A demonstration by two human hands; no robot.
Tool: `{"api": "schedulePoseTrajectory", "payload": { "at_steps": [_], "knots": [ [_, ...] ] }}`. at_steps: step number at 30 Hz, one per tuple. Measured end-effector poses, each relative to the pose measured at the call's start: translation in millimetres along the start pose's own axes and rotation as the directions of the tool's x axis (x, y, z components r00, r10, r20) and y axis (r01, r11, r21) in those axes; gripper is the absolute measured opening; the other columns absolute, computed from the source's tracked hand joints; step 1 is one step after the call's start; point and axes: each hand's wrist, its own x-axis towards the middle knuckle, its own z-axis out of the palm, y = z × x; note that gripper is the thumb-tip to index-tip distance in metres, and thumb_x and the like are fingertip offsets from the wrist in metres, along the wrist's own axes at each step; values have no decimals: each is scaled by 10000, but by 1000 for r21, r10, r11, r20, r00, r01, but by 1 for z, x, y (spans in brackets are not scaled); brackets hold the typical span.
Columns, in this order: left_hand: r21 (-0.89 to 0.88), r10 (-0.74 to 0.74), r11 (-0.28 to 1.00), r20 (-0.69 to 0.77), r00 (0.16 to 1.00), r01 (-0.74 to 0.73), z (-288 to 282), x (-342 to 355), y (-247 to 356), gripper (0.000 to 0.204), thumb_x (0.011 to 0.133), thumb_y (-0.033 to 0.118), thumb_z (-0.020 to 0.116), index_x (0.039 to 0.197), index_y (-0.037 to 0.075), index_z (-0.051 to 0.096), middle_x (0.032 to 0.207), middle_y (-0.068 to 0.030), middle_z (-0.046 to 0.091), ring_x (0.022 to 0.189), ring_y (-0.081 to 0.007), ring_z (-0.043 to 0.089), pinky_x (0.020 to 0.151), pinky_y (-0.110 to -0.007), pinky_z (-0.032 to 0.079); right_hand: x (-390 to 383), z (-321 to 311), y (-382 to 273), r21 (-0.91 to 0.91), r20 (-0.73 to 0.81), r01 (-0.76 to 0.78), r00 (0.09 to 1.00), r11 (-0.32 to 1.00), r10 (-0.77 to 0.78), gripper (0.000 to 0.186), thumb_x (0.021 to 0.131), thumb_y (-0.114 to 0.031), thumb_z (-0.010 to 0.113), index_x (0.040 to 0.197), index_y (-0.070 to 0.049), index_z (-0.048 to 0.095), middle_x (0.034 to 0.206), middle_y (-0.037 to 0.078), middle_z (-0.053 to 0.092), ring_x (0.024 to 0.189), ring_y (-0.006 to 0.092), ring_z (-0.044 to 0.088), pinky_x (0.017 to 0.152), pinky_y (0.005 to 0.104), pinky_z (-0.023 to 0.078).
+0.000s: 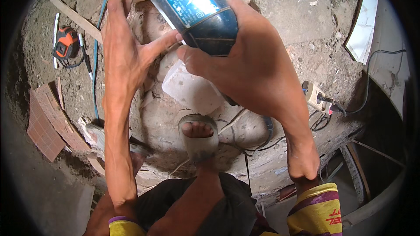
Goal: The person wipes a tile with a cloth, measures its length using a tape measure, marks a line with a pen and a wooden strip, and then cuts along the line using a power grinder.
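My right hand (249, 57) is wrapped round the rear of a dark blue power tool (210, 26), which looks like an angle grinder. Its front end runs past the top edge, so the working end is hidden. To the left of the tool, my left hand (127, 48) has its fingers stretched out and its thumb spread toward the tool's side. The thumb tip meets a white edge (162, 14) that shows from under the tool; what it belongs to is mostly covered. Below both hands, a pale flat piece (190, 88) lies on the rough ground before my sandaled foot (197, 133).
At left lie an orange and black tape measure (65, 43), a marker (85, 57), a wooden strip (76, 17) and brown tile pieces (48, 122). At right are a power socket (314, 96) with a plugged-in cord and a white panel (365, 22). Dark cables cross the ground near my foot.
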Motion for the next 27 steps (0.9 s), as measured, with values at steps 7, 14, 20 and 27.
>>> {"api": "schedulePoseTrajectory", "payload": {
  "at_steps": [7,14,20,27],
  "knots": [
    [40,-32,999,5,999,32,-2,-3,-2,1262,742,246,978,1717,59,198,1622,-294,479,1521,-415,473,1254,-490,396,-3,-3,-4,-1,21,-23,1000,1000,23,430,838,-149,894,1185,17,703,928,85,762,834,143,706,768,319,569],
    [3,-127,992,-6,992,127,-1,12,45,1353,634,75,941,1719,18,134,1642,-311,436,1542,-403,434,1306,-484,341,-6,-8,-3,-22,31,-24,999,999,25,424,849,-156,888,1195,10,709,940,85,753,848,148,693,785,323,564],
    [-78,4,997,-62,998,-9,4,4,26,1391,614,92,973,1718,16,132,1649,-309,426,1548,-399,424,1304,-487,340,-9,-7,-5,83,44,-47,998,995,44,414,863,-138,878,1203,19,702,941,83,750,856,150,690,795,322,564],
    [-41,-9,999,-24,1000,8,0,7,34,1397,603,69,973,1716,8,132,1650,-303,424,1553,-391,413,1310,-482,331,-11,-7,1,1,49,-53,997,999,53,405,866,-108,870,1205,29,696,941,95,748,856,159,698,793,324,566]
  ]
}}
